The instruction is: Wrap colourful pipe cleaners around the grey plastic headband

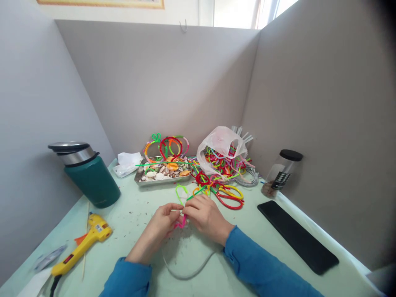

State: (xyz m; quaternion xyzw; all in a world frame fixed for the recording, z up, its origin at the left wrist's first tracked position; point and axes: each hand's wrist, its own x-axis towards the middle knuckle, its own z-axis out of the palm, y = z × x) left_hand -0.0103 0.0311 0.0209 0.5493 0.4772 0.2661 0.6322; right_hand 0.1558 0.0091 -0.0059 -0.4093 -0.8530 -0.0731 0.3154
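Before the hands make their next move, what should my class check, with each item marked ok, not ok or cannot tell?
1. Hands at the work: ok. The left hand and right hand meet at the pink strand.
2. Pink and green strands joined: cannot tell. Fingers hide the spot.
3. Glue gun clear of the hands: ok. It lies apart on the left.
4. Glue gun cool: cannot tell.
5. Spare strands contained: not ok. They spill out of the plastic bag.
6. Jar lidded: ok.
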